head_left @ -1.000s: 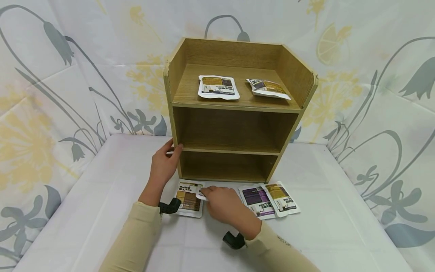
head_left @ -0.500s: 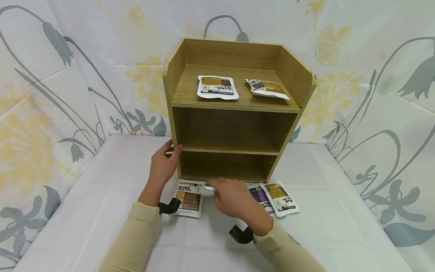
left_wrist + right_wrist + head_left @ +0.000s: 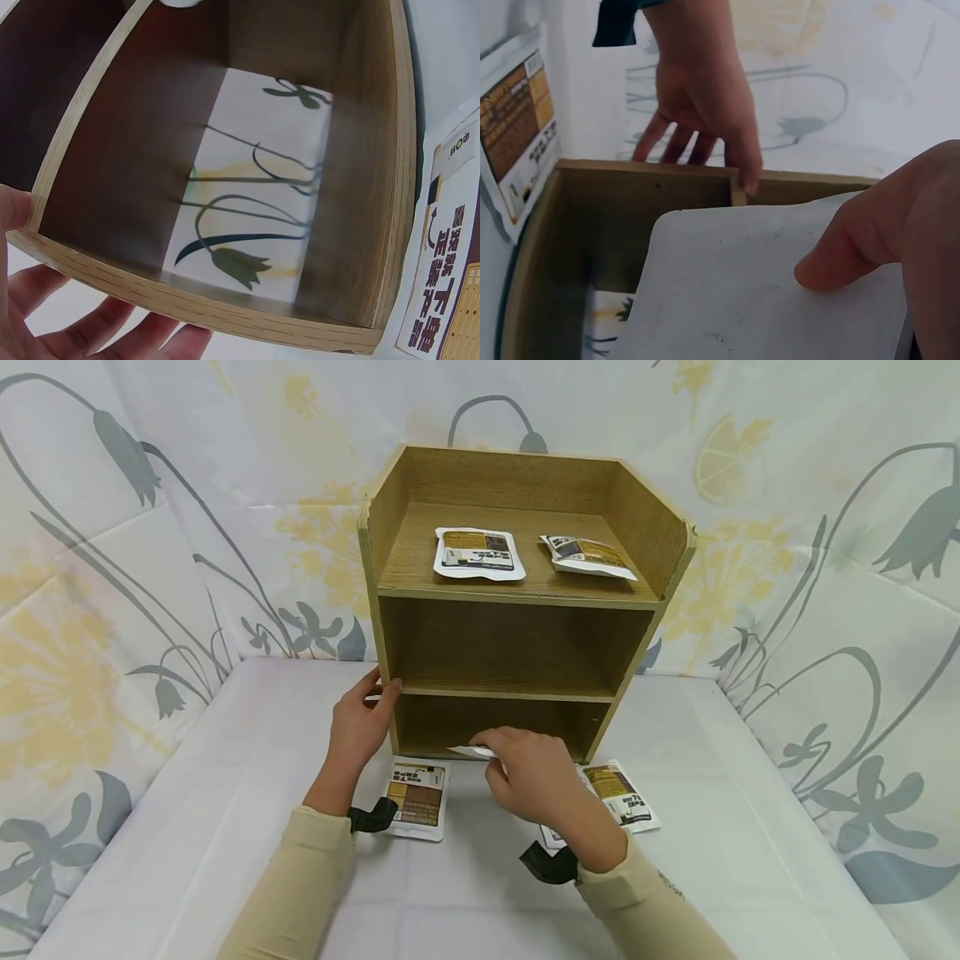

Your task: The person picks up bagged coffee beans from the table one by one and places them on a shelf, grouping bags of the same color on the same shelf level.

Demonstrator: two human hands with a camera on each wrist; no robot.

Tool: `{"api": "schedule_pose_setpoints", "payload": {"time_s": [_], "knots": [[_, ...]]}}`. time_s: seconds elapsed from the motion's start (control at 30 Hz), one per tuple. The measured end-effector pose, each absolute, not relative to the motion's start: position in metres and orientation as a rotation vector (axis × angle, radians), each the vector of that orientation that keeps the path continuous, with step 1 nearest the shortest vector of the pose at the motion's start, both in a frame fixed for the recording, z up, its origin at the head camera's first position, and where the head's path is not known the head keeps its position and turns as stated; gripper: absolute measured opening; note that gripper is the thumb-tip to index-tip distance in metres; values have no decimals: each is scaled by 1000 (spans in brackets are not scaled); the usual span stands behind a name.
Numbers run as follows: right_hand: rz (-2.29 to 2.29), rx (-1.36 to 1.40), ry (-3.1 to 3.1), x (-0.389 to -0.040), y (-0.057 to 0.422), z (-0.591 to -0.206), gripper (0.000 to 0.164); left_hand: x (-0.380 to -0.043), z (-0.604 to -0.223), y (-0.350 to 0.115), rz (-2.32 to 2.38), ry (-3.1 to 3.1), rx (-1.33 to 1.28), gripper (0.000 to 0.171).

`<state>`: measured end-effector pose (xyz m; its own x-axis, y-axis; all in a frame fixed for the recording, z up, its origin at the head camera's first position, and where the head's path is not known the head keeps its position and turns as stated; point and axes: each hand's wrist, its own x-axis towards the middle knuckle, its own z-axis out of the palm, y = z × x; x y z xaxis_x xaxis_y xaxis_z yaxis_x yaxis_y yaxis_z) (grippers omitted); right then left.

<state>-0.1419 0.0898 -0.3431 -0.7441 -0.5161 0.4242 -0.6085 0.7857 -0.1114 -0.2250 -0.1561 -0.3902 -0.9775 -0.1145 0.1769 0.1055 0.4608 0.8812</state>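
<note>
Right hand (image 3: 534, 777): moved up to bottom compartment (image 3: 427, 735), pinching pouch (image 3: 742, 277)
Left hand (image 3: 362, 722): gripping cabinet (image 3: 517, 597)
Top shelf (image 3: 502, 517): two pouches (image 3: 478, 554) (image 3: 590, 557)
Worktop (image 3: 750, 793): three others (image 3: 417, 802) (image 3: 622, 793) (image 3: 553, 837) left

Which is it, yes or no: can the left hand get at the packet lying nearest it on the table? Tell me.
Probably yes: nothing seen lies on that packet, close by the left hand, but the hand would likely need to release the shelf first.
</note>
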Motion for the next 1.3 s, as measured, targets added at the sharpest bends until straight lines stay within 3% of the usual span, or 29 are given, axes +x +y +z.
{"api": "schedule_pose_setpoints", "payload": {"time_s": [1.3], "knots": [[477, 751, -2088, -158, 132, -315, 34, -225, -391, -155, -1510, -2518, 29, 66]]}}
